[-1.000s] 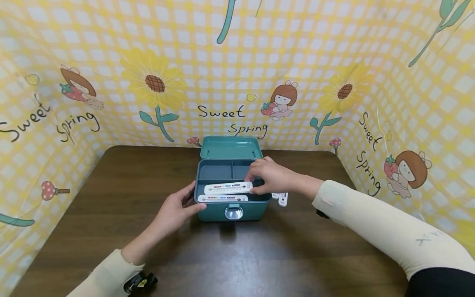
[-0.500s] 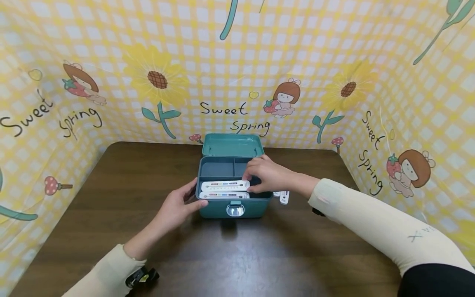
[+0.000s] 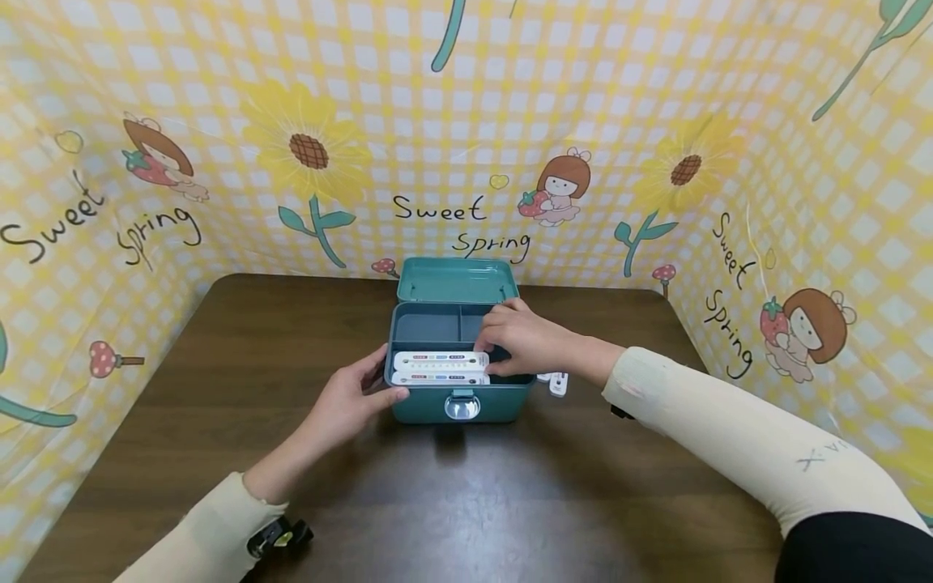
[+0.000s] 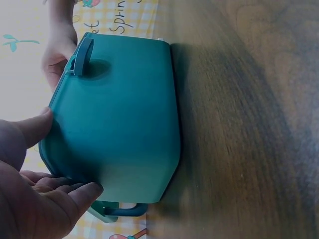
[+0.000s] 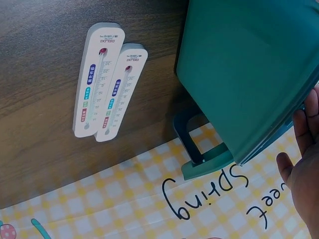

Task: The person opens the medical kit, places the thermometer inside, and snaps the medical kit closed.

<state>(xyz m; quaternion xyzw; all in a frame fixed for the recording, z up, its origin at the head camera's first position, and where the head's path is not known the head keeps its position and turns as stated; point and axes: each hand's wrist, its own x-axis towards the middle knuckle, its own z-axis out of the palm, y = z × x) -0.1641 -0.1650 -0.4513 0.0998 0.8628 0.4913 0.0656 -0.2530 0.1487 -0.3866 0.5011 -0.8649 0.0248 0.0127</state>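
A teal storage box (image 3: 466,409) stands on the table with its lid (image 3: 457,280) raised at the back. Inside its front compartment lie two white thermometers, the rear thermometer (image 3: 430,362) and the front thermometer (image 3: 430,378), side by side. My right hand (image 3: 528,340) reaches over the box's right rim and pinches the right end of the rear thermometer; some fingertips are hidden. At the box's left front corner my left hand (image 3: 350,409) holds on, thumb at the front rim. In the left wrist view, its fingers (image 4: 82,194) lie against the side wall.
Two more white thermometers, a larger one (image 5: 99,74) and a smaller one (image 5: 122,92), lie overlapping on the dark wooden table (image 3: 219,389) right of the box. A divider separates the rear compartments. A checked yellow cloth (image 3: 437,121) surrounds the table.
My right hand has lowered the rear thermometer from a slanted position to lie level beside the front one. The left hand keeps its place on the box. The view has shifted slightly.
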